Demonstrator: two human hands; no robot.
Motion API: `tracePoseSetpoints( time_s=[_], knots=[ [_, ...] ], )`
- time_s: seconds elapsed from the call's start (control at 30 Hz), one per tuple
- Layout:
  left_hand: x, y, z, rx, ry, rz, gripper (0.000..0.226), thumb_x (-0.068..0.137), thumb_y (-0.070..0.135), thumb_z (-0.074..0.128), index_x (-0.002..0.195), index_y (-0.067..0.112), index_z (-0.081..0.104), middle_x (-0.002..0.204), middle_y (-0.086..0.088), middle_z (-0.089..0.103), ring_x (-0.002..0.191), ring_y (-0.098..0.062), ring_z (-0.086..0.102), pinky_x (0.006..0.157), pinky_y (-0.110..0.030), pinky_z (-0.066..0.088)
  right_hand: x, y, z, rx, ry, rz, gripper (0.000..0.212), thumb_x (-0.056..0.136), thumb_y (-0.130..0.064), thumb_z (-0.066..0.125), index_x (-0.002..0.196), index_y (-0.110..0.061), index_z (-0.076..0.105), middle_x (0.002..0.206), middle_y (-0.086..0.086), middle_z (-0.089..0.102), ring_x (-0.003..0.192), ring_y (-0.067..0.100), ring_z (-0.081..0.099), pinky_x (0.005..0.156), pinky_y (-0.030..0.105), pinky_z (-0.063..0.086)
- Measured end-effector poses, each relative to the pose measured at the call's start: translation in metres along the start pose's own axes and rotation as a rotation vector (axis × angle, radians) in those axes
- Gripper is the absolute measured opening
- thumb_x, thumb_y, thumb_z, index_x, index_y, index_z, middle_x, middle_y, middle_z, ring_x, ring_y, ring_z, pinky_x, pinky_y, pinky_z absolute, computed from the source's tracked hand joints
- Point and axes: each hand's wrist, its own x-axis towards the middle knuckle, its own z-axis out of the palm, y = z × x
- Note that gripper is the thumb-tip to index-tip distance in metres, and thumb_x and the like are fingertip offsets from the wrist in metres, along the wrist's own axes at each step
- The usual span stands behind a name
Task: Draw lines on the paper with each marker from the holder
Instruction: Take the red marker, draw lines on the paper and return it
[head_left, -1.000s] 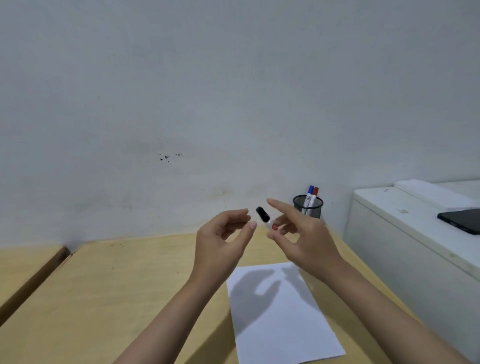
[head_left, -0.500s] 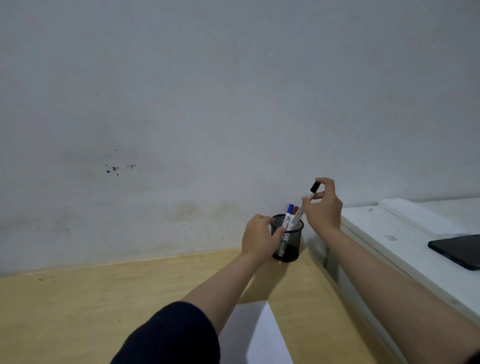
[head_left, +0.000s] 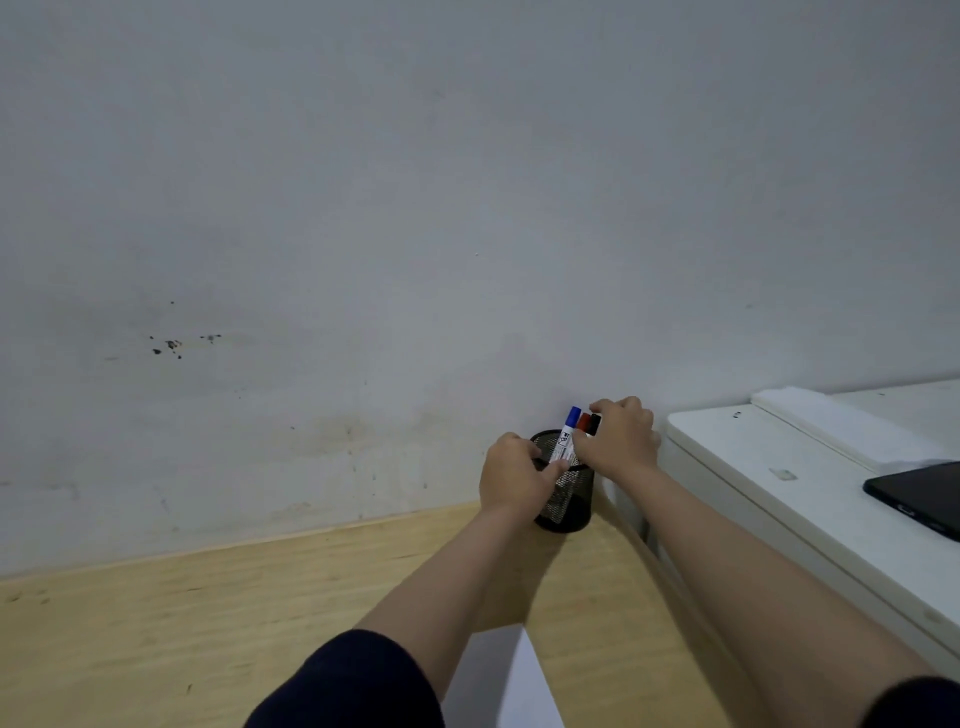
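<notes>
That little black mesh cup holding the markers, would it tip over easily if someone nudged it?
Probably, yes. The black wire-mesh holder looks see-through and thin, so likely light. The blue-capped marker and its neighbours stick up above the rim, which raises the weight. The left hand grips its side, perhaps to steady it while the right hand pinches the black-capped marker.

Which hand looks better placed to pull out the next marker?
The right hand: its fingers are already at the marker tops, by the black cap. The left hand is gripping the mesh holder, steadying it.
</notes>
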Motion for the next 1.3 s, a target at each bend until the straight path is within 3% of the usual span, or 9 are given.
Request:
tracePoseSetpoints(
  time_s=[0.27, 0.47, 0.57, 0.67, 0.77, 0.87, 0.97, 1.13, 1.3],
  knots=[
    [0.002, -0.001, -0.003, -0.001, -0.012, 0.014, 0.044, 0.075, 0.042, 0.073, 0.096, 0.005, 0.068, 0.104, -0.008, 0.062, 0.097, -0.022, 0.059, 0.073, -0.030, 0.046, 0.007, -0.015, 0.002, -0.031, 0.111, -0.079, 0.020, 0.078, -0.031, 0.063, 0.091, -0.016, 0.068, 0.114, 0.011, 0.052, 0.114, 0.034, 0.041, 0.097, 0.044, 0.034],
    [-0.008, 0.001, -0.006, -0.024, -0.003, -0.024, 0.038, 0.080, 0.040, 0.067, 0.098, 0.007, 0.067, 0.105, -0.008, 0.065, 0.099, -0.024, 0.059, 0.076, -0.034, 0.048, -0.007, -0.033, -0.013, 0.378, -0.004, -0.117, 0.011, 0.064, -0.030, 0.078, 0.067, -0.027, 0.068, 0.101, 0.002, 0.064, 0.117, 0.025, 0.044, 0.093, 0.042, 0.044],
    [-0.021, 0.006, -0.015, -0.260, 0.080, -0.092, 0.025, 0.084, 0.032, 0.063, 0.092, 0.009, 0.069, 0.094, -0.006, 0.071, 0.089, -0.021, 0.064, 0.079, -0.033, 0.050, -0.029, -0.044, -0.039, 0.642, -0.036, -0.199, 0.016, 0.064, -0.020, 0.083, 0.067, -0.022, 0.067, 0.078, -0.005, 0.068, 0.089, 0.016, 0.062, 0.079, 0.029, 0.047],
    [-0.038, 0.022, -0.041, -0.618, 0.126, -0.281, 0.031, 0.090, 0.029, 0.055, 0.074, 0.007, 0.069, 0.073, -0.008, 0.070, 0.069, -0.018, 0.062, 0.073, -0.035, 0.053, -0.069, -0.051, -0.067, 0.732, 0.014, -0.302, 0.020, 0.067, -0.016, 0.083, 0.070, -0.025, 0.066, 0.079, -0.007, 0.067, 0.078, 0.009, 0.060, 0.068, 0.012, 0.042],
    [-0.057, 0.040, -0.076, -1.195, -0.130, -0.566, 0.034, 0.092, 0.035, 0.054, 0.078, 0.006, 0.067, 0.059, -0.002, 0.071, 0.057, -0.010, 0.067, 0.058, -0.023, 0.058, -0.115, -0.050, -0.081, 0.759, 0.101, -0.429, 0.023, 0.066, -0.011, 0.084, 0.071, -0.026, 0.067, 0.080, -0.001, 0.064, 0.078, 0.010, 0.060, 0.067, 0.010, 0.041],
    [-0.080, 0.046, -0.107, -1.391, -0.304, -0.635, 0.026, 0.085, 0.028, 0.066, 0.083, 0.002, 0.066, 0.062, -0.006, 0.070, 0.056, -0.013, 0.069, 0.052, -0.023, 0.058, -0.156, -0.052, -0.086, 0.811, 0.121, -0.493, 0.024, 0.064, -0.006, 0.084, 0.073, -0.021, 0.067, 0.078, 0.011, 0.061, 0.074, 0.007, 0.058, 0.069, 0.009, 0.041],
    [-0.109, 0.052, -0.129, -1.381, -0.284, -0.621, 0.010, 0.080, 0.009, 0.068, 0.082, -0.001, 0.067, 0.064, -0.009, 0.069, 0.057, -0.015, 0.067, 0.047, -0.021, 0.055, -0.187, -0.055, -0.091, 0.807, 0.096, -0.536, 0.027, 0.061, -0.024, 0.085, 0.082, -0.021, 0.069, 0.081, 0.003, 0.061, 0.078, 0.011, 0.060, 0.074, 0.011, 0.043],
    [-0.160, 0.042, -0.152, -1.173, -0.136, -0.477, 0.016, 0.078, 0.010, 0.069, 0.092, 0.003, 0.068, 0.070, -0.006, 0.065, 0.058, -0.012, 0.062, 0.055, -0.022, 0.053, -0.227, -0.056, -0.099, 0.856, -0.067, -0.417, 0.061, 0.052, -0.049, 0.083, 0.109, -0.044, 0.061, 0.096, -0.011, 0.064, 0.092, 0.009, 0.062, 0.084, 0.023, 0.049],
    [-0.218, 0.031, -0.168, -0.964, -0.048, -0.293, 0.012, 0.081, 0.006, 0.067, 0.092, 0.004, 0.071, 0.070, -0.005, 0.063, 0.059, -0.013, 0.057, 0.054, -0.024, 0.048, -0.262, -0.079, -0.095, 1.028, -0.127, -0.132, 0.055, 0.066, -0.049, 0.073, 0.114, -0.025, 0.062, 0.093, 0.005, 0.063, 0.084, 0.014, 0.062, 0.073, 0.020, 0.052]
  ],
)
